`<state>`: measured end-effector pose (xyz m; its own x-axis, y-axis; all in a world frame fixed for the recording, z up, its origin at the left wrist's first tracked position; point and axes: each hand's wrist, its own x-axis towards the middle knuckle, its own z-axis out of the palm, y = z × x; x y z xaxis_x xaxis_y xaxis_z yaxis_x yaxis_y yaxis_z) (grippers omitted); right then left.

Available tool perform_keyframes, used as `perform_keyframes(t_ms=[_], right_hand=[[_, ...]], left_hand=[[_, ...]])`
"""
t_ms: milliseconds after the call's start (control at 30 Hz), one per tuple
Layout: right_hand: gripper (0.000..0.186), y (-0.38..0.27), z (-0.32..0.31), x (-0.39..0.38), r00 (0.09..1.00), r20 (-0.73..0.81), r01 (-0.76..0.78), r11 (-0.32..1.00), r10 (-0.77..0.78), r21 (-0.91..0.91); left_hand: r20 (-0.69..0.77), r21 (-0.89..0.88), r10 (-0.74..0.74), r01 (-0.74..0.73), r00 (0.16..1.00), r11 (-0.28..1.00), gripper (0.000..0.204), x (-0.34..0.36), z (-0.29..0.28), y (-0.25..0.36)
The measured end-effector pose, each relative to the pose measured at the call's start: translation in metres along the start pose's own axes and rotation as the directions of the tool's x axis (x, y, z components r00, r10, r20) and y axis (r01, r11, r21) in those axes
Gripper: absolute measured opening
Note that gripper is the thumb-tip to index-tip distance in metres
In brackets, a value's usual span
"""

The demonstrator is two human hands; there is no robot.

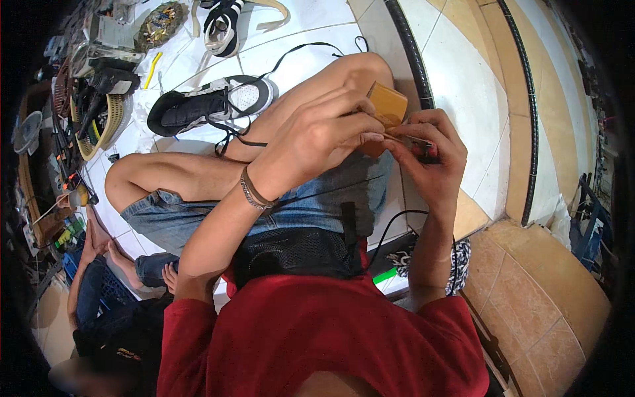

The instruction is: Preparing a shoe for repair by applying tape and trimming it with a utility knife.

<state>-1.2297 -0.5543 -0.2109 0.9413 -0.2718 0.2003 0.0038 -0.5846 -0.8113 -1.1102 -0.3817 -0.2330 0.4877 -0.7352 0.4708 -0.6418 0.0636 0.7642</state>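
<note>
Over my lap, my left hand [334,126] is closed in a pinch around a glossy amber-coloured piece [387,104] with a flat face. Its exact kind does not show. A thin tan strip [391,137] runs between the fingertips of both hands. My right hand [433,142] is closed too, wrapped round a small tool with a red handle [431,151] and a narrow metallic part; the fingers cover much of it. Beyond my left knee, a black and white sneaker [208,106] lies on the tiles with its long black laces trailing loose.
Another shoe [222,30] stands farther off. A yellow basket [109,126] with tools is at the left, near a yellow stick [153,69]. Another person [109,317] sits at the lower left. Tiled steps with black edging [532,112] rise at the right.
</note>
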Motion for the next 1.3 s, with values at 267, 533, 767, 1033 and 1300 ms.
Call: perform_keyframes(t_ms=[267,533,767,1033,1300], right_hand=[[0.016,0.001,0.007,-0.002,0.995,-0.017,-0.095,0.991,0.098,0.096],[0.013,0.002,0.009,-0.003,0.943,0.031,-0.325,0.902,0.330,0.285],[0.015,-0.009,0.002,0.006,0.895,0.078,-0.442,0.853,0.439,0.278],[0.018,0.003,0.005,0.009,0.922,0.052,-0.386,0.899,0.384,0.208],[0.022,0.030,0.011,0.006,0.996,0.030,-0.089,0.967,0.084,0.239]], left_hand=[[0.014,-0.028,-0.093,0.093,0.996,0.995,0.016,-0.002,0.005,-0.003],[0.048,0.043,-0.048,0.046,0.998,0.998,0.016,0.002,0.000,-0.004],[0.109,-0.073,-0.172,0.180,0.979,0.981,0.014,0.010,0.001,-0.005],[0.157,-0.154,-0.306,0.330,0.939,0.932,0.013,0.011,0.002,-0.014],[0.126,-0.070,-0.263,0.273,0.957,0.959,0.012,0.009,0.004,-0.016]])
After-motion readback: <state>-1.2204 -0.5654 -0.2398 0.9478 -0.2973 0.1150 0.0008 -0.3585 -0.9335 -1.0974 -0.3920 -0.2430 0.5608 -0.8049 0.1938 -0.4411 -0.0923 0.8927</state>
